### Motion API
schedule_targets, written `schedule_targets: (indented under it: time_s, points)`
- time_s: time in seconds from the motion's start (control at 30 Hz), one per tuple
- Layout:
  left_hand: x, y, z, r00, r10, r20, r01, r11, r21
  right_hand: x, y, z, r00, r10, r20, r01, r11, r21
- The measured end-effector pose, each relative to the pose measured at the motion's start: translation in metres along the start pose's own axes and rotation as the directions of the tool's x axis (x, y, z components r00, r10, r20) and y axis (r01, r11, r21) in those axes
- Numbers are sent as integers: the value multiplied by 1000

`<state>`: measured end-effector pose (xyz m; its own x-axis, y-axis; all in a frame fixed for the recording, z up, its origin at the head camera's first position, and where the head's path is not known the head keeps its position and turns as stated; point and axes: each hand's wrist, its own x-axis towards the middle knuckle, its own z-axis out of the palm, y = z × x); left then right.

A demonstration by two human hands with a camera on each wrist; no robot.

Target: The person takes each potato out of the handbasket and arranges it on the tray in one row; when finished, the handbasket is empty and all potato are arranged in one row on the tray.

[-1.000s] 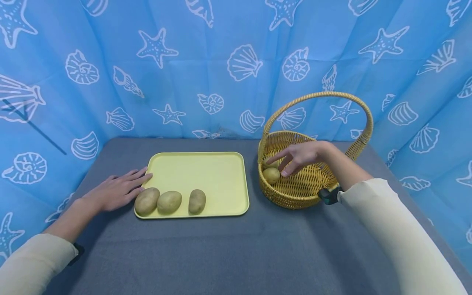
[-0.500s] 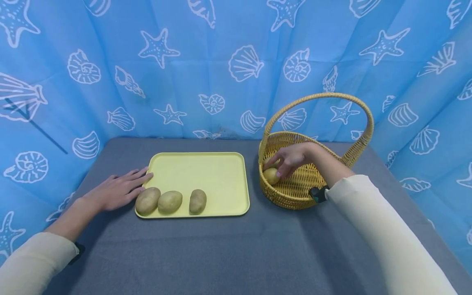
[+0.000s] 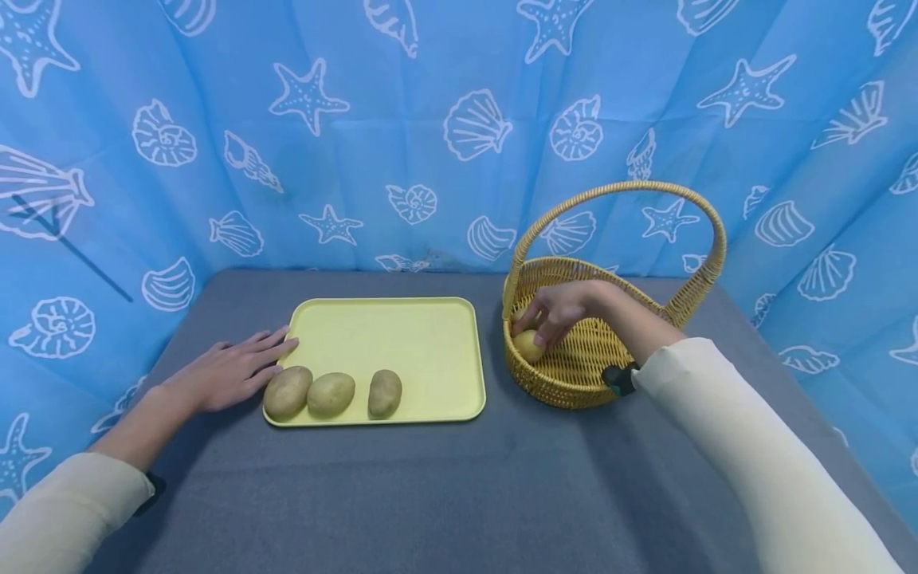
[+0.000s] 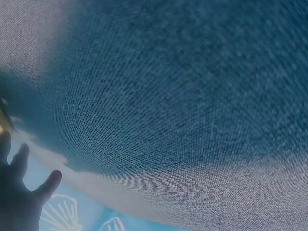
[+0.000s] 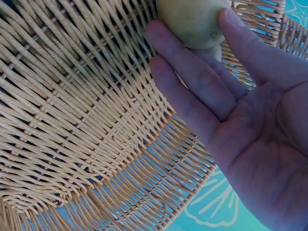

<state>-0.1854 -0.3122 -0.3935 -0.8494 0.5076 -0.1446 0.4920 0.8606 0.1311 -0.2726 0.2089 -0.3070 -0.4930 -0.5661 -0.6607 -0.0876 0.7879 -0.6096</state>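
Note:
My right hand [image 3: 566,308] reaches into a wicker basket [image 3: 555,392] and holds a potato [image 3: 528,346] at its left side. In the right wrist view the thumb and fingers sit on either side of that potato [image 5: 192,24]. A second potato [image 5: 215,52] shows behind it, mostly hidden by the fingers. At the left edge of a yellow tray [image 3: 387,335], my left hand [image 3: 229,371] lies with fingers spread, fingertips on the rim. Three potatoes line the tray's front: a large one [image 3: 288,392] near the left hand, a round one [image 3: 331,395] and a narrower one [image 3: 384,393].
A tall arched handle [image 3: 631,186] rises over the basket, above the right forearm. Grey cloth [image 3: 430,494] covers the table. Behind it hangs a blue curtain [image 3: 402,104] with white shells and starfish.
My right hand has moved a little left and down inside the basket, and its fingers have closed round the potato. The left hand and the tray potatoes stay put.

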Motion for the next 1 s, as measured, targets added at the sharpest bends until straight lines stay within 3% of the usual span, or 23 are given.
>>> schedule_targets:
  time_s: [0.1,0.23,0.33,0.47,0.63,0.77,1.0]
  points:
    - [0,1,-1,1000,1,0,-1,1000,-4,-3,-2,1,1000,-26,12,26,1000,9]
    - [-1,2,-2,1000,3,1,-3,1000,-6,-10,-7,2,995,-98,24,100,992,-76]
    - [-1,2,-2,1000,-1,2,1,1000,-4,-18,-10,1,982,-186,16,185,963,-193]
    - [-1,2,-2,1000,-12,7,12,1000,-6,-29,-14,2,956,-292,-2,280,920,-275]
    - [-1,1,-1,1000,-16,10,16,1000,-12,-42,-15,5,937,-349,-25,328,900,-289]
    - [0,1,-1,1000,-14,12,14,1000,-9,-50,-14,6,931,-362,-51,339,906,-253]
    - [0,2,-1,1000,-12,7,13,1000,-17,-50,-24,14,902,-427,-71,404,888,-219]
